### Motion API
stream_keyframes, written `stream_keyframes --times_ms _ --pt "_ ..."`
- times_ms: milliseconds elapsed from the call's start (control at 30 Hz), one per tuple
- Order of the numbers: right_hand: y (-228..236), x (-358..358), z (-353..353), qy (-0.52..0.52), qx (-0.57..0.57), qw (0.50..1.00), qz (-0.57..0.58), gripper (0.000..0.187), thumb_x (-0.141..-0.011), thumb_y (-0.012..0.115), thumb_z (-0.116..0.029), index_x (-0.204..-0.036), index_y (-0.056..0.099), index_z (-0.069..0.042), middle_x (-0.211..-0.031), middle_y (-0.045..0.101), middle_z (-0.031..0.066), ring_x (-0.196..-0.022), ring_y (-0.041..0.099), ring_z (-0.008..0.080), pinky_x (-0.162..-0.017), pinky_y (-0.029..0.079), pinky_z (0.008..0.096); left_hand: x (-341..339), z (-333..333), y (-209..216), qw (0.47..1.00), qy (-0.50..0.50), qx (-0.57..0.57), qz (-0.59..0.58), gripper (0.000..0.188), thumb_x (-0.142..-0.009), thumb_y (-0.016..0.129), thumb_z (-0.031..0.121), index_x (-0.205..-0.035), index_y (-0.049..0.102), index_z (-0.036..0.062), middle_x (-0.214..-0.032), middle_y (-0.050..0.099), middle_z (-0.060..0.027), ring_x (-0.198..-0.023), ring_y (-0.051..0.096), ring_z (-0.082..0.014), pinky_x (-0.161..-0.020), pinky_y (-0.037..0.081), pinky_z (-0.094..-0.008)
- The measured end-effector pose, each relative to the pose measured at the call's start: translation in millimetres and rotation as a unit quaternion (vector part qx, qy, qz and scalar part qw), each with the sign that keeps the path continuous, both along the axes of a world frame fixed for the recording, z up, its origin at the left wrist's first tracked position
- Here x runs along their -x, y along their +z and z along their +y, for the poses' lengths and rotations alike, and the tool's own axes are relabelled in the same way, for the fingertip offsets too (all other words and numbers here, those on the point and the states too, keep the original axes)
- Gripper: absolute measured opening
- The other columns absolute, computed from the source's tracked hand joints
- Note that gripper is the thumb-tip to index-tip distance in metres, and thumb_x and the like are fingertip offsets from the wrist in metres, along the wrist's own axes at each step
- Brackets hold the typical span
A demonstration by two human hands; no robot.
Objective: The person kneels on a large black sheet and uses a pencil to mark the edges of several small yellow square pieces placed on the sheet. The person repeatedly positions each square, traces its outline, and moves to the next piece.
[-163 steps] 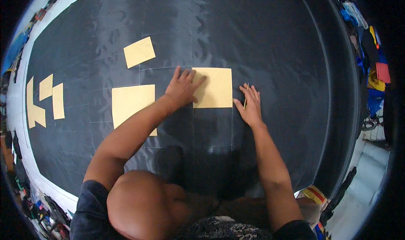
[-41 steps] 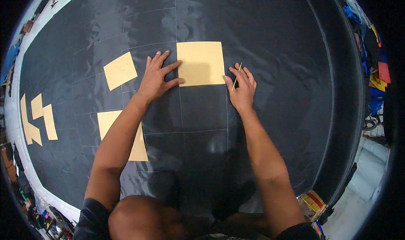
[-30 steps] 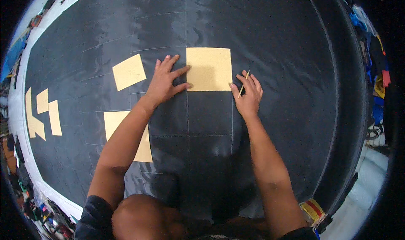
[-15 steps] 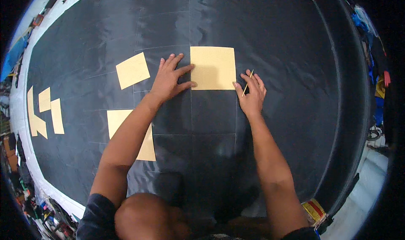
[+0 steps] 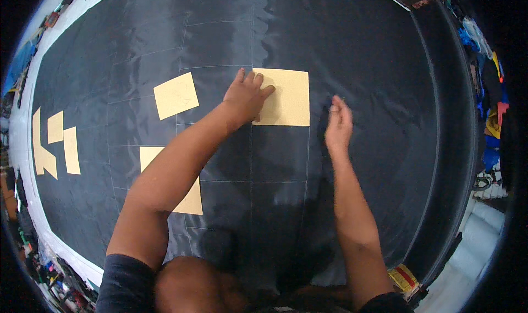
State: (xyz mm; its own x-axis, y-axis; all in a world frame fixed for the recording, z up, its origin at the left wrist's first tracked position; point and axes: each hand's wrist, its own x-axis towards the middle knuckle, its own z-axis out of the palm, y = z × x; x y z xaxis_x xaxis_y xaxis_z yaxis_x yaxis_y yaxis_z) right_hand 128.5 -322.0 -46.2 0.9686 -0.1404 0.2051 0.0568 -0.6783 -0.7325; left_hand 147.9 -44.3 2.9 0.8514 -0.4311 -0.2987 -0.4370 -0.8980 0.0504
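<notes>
A tan square card template [image 5: 289, 98] lies flat on black sheet material [image 5: 385, 148] marked with thin pale lines. My left hand [image 5: 247, 97] rests across the card's left edge, fingers apart, with fingertips on the card. Right of the card, apart from it, my right hand [image 5: 339, 127] is raised on its side with its fingers drawn together. What it holds is hidden in this frame; the thin yellow stick seen earlier does not show. A smaller tan card [image 5: 176, 96] lies to the left, and another card [image 5: 190, 200] is partly covered by my left forearm.
Several narrow tan templates [image 5: 71, 151] lie at the far left of the sheet. Along the right side runs a thick dark fold or roll [image 5: 456, 120]. A yellow and red packet [image 5: 404, 278] sits at the lower right. Assorted clutter [image 5: 55, 274] lines the lower left rim.
My left hand has shifted right and turned, onto the square card's left edge. My right hand has left the card's lower right corner, moved slightly right and rolled over. The view has shifted slightly.
</notes>
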Motion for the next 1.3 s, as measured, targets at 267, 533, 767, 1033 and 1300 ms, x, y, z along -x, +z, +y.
stream_keyframes --times_ms 267,533,767,1033,1300 --pt "36.9 -64.8 94.2 0.156 -0.154 0.970 0.102 0.030 -0.102 0.058 -0.025 -0.119 0.070 -0.002 -0.111 0.072 0.0163 -0.101 0.069 0.0252 -0.089 0.052 0.0351 -4.5 -9.9 -8.1 0.998 0.008 0.053 0.030 0.069 -0.077 0.082 0.021 -0.138 0.053 0.0098 -0.157 0.038 -0.0262 -0.143 0.042 -0.0418 -0.118 0.037 -0.0476" --pt "25.4 -94.6 140.7 0.220 -0.104 0.950 0.194 0.034 -0.098 0.065 -0.029 -0.112 0.073 0.001 -0.099 0.075 0.0170 -0.092 0.072 0.0257 -0.084 0.054 0.0356 -3.5 -5.3 -19.3 0.997 0.012 0.072 0.030 0.069 -0.082 0.071 0.005 -0.144 0.041 0.0053 -0.154 0.038 -0.0281 -0.142 0.044 -0.0443 -0.114 0.043 -0.0471" --pt "34.0 -99.5 144.3 0.247 -0.026 0.951 0.184 0.032 -0.097 0.064 -0.030 -0.112 0.074 -0.003 -0.104 0.074 0.0198 -0.098 0.071 0.0352 -0.088 0.054 0.0421 -3.0 -7.1 -19.7 0.997 0.019 0.078 0.019 0.071 -0.077 0.076 0.007 -0.141 0.046 0.0058 -0.148 0.045 -0.0268 -0.141 0.046 -0.0417 -0.111 0.046 -0.0475" --pt "38.6 -105.8 117.5 0.239 0.062 0.956 0.160 0.030 -0.098 0.060 -0.028 -0.113 0.072 -0.004 -0.107 0.073 0.0204 -0.104 0.069 0.0395 -0.093 0.053 0.0445 -0.5 -8.9 -19.5 0.999 0.000 0.015 -0.040 0.073 -0.078 0.079 0.016 -0.143 0.046 0.0092 -0.147 0.047 -0.0242 -0.136 0.051 -0.0366 -0.103 0.049 -0.0498" --pt "16.0 -109.5 38.6 0.136 -0.013 0.977 0.164 0.031 -0.100 0.058 -0.027 -0.111 0.071 -0.002 -0.099 0.076 0.0168 -0.094 0.073 0.0321 -0.086 0.055 0.0404 -16.8 -40.7 6.2 0.995 -0.021 -0.088 0.032 0.076 -0.095 0.061 0.017 -0.160 0.029 0.0371 -0.144 0.047 -0.0255 -0.116 0.063 -0.0348 -0.099 0.049 -0.0447"
